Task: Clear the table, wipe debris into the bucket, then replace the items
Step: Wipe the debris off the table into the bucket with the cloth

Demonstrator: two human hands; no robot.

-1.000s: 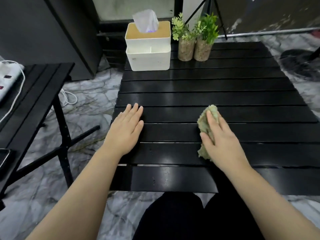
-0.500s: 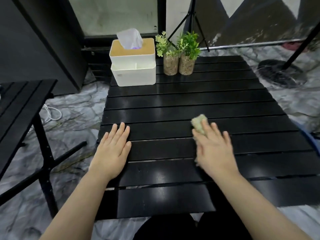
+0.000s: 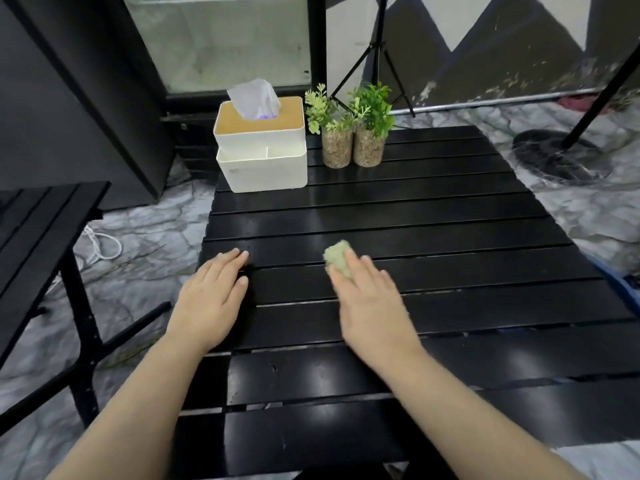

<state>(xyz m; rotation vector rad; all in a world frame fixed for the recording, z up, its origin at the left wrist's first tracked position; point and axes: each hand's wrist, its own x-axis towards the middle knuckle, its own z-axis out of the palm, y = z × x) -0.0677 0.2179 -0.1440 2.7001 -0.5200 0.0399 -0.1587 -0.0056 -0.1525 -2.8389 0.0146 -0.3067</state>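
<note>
A black slatted table (image 3: 433, 216) fills the middle of the view. My right hand (image 3: 374, 306) presses flat on a pale green cloth (image 3: 337, 258), whose front end sticks out past my fingertips. My left hand (image 3: 211, 296) rests flat on the table's left edge, fingers straight. At the far end stand a white tissue box (image 3: 261, 147) with a wooden lid and two small potted plants (image 3: 351, 133) side by side. No bucket shows clearly; a blue edge (image 3: 620, 285) peeks past the table's right side.
A second black slatted table (image 3: 38, 233) stands to the left, with a white cable (image 3: 104, 242) on the marble floor between. A tripod (image 3: 381, 53) stands behind the plants, and a round black stand base (image 3: 561, 157) lies at the far right.
My head has tilted up, so the table and hands sit lower in view. My right hand has slid the cloth slightly, now covering more of it. The left hand stays flat.
</note>
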